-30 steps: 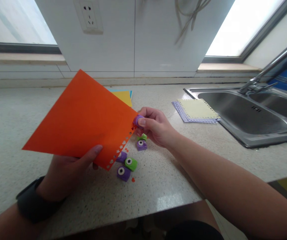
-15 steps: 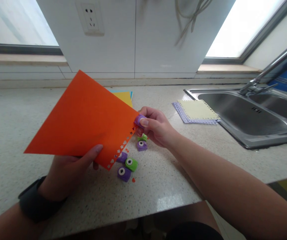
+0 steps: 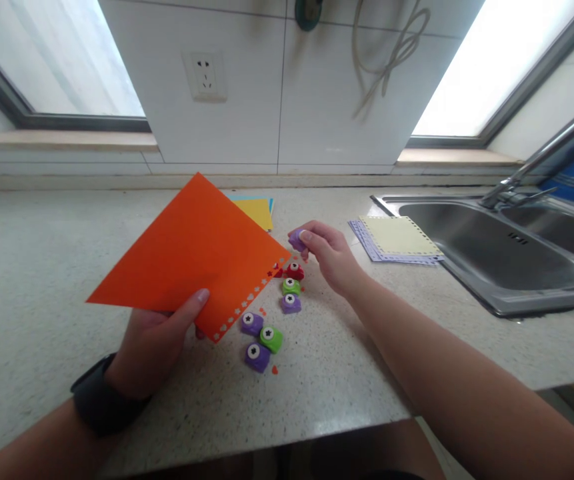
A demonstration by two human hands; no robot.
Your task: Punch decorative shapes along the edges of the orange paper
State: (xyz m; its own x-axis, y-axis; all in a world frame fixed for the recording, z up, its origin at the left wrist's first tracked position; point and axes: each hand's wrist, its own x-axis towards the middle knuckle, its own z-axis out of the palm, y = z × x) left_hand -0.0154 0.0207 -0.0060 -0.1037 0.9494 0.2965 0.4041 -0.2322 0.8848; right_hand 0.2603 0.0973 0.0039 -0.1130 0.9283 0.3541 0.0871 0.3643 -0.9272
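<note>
My left hand [image 3: 167, 340] grips a sheet of orange paper [image 3: 191, 253] near its lower edge, thumb on top. Small shapes such as hearts and flowers are punched in a row along the sheet's right edge. Between the thumb and fingers of my right hand [image 3: 329, 257] is a purple craft punch [image 3: 297, 240], just beyond the sheet's right corner and apart from it. Below lie more craft punches on the counter: a red one [image 3: 295, 271], a green one [image 3: 291, 286], a purple one [image 3: 291, 304], and several nearer me, including another green punch [image 3: 271, 339].
Yellow and blue paper [image 3: 257, 212] lies behind the orange sheet. Punched cream and lilac sheets [image 3: 397, 237] are stacked to the right, beside a steel sink [image 3: 491, 240] with a tap. Orange paper bits [image 3: 275, 370] are scattered on the speckled counter [image 3: 331, 380].
The purple punch has come off the orange sheet's edge, and a further hole shows near the corner. My right hand has drawn away to the right. The camera view has shifted slightly.
</note>
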